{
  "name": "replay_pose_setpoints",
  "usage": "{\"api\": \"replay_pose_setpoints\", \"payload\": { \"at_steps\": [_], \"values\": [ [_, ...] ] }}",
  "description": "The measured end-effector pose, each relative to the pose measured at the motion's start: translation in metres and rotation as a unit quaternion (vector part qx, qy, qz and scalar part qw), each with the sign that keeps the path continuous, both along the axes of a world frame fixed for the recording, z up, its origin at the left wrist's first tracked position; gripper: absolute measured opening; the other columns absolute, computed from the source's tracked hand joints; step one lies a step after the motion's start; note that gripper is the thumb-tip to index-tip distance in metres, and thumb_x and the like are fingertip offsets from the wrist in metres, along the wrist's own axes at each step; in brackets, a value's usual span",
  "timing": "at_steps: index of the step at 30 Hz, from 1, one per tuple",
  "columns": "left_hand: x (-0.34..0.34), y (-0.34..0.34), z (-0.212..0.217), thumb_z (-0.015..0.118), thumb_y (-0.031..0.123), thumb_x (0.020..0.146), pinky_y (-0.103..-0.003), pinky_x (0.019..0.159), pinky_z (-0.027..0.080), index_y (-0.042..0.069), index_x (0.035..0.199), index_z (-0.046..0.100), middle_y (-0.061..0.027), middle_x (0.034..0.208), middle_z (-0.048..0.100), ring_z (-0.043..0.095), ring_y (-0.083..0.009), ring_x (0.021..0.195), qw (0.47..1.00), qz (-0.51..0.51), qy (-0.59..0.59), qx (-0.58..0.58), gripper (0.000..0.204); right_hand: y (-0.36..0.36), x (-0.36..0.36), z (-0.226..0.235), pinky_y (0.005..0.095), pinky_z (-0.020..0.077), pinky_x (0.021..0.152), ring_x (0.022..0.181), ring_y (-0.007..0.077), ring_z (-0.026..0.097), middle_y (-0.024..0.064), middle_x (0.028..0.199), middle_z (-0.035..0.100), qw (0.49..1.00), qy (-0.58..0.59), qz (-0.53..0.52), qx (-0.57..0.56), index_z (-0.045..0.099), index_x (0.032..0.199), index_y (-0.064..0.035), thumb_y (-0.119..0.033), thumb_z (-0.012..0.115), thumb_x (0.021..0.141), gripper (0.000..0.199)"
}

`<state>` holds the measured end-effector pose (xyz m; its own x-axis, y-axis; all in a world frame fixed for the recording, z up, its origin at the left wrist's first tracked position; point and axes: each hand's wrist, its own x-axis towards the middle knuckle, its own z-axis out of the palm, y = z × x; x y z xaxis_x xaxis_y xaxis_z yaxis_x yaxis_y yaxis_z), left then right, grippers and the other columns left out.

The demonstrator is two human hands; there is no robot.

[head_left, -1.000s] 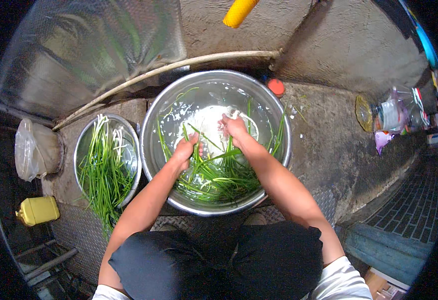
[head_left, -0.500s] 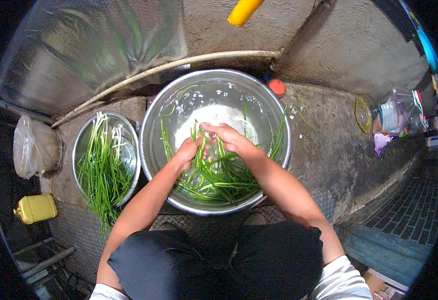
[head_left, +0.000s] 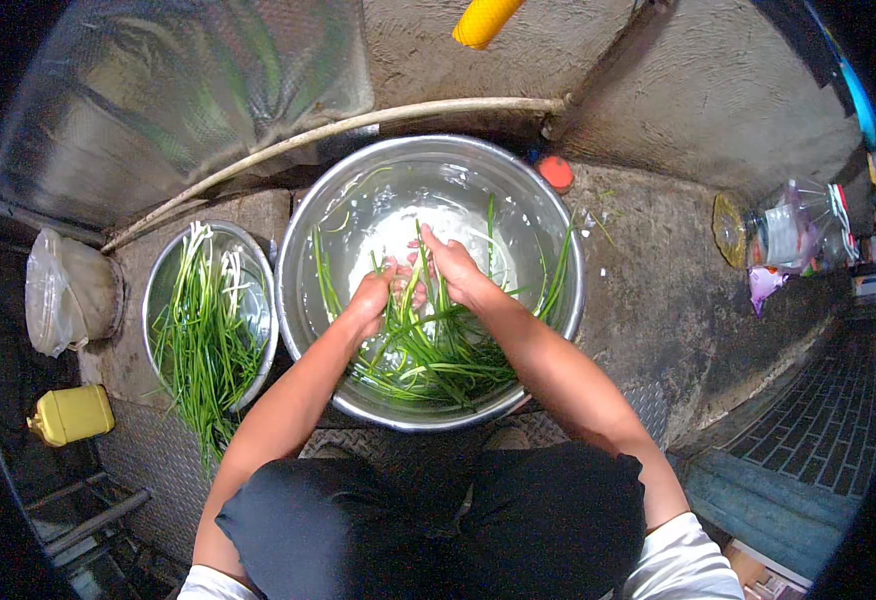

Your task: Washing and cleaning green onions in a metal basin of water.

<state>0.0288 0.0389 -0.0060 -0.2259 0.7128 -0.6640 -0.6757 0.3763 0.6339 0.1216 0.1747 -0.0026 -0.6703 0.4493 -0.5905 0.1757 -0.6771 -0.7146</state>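
Note:
A large metal basin of water stands in front of me, with thin long scallions massed along its near side and a few strands floating by its walls. My left hand is in the basin, its fingers curled round several green stalks. Close beside it, my right hand pinches stalks between thumb and fingers; its fingertips are partly hidden. To the left, a smaller metal bowl holds a heap of scallions, white ends at the far side and green tops hanging over the near rim.
On the left are a bucket with clear plastic and a yellow jug. A pale pipe runs behind the basin, with a red lid at its far right. A clear plastic jar lies at the right.
My hands have drawn slightly apart: the left fingers have loosened and spread a little round the stalks, and the right hand has shifted slightly right. The bowl of scallions has stayed put.

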Motion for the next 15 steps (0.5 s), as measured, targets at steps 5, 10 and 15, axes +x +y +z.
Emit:
{"api": "replay_pose_setpoints", "payload": {
  "at_steps": [5,10,15],
  "values": [
    [0.001,0.000,0.011,0.033,0.042,0.102,-0.031,0.059,0.052,-0.002,0.113,0.052,-0.0115,0.084,0.062,0.057,-0.0173,0.062,1.000,0.012,0.011,-0.016,0.049,-0.007,0.002,0.031,0.0377,0.0464,0.036,0.046,0.0211,0.055,0.0102,0.070,0.059,0.989,0.075,0.034,-0.121,0.058,0.093,-0.0030,-0.028,0.067,0.088,0.027],
    [0.009,0.005,0.018,0.024,0.057,0.098,-0.025,0.048,0.044,0.002,0.107,0.055,-0.0069,0.074,0.057,0.049,-0.0119,0.053,0.999,-0.027,0.027,-0.007,0.064,-0.003,0.002,0.006,0.0403,0.0525,0.041,0.044,0.0221,0.055,0.0097,0.062,0.056,0.993,0.057,0.059,-0.083,0.057,0.090,-0.0008,-0.017,0.071,0.084,0.022],
    [0.004,0.011,0.020,0.010,0.072,0.089,-0.026,0.038,0.035,0.006,0.088,0.050,-0.0053,0.061,0.050,0.039,-0.0112,0.040,0.998,-0.047,-0.014,-0.029,0.077,-0.013,0.001,0.004,0.0402,0.0552,0.044,0.045,0.0204,0.054,0.0125,0.066,0.057,0.983,0.024,0.115,-0.141,0.056,0.095,0.0029,-0.033,0.068,0.087,0.039]
  ]
}}
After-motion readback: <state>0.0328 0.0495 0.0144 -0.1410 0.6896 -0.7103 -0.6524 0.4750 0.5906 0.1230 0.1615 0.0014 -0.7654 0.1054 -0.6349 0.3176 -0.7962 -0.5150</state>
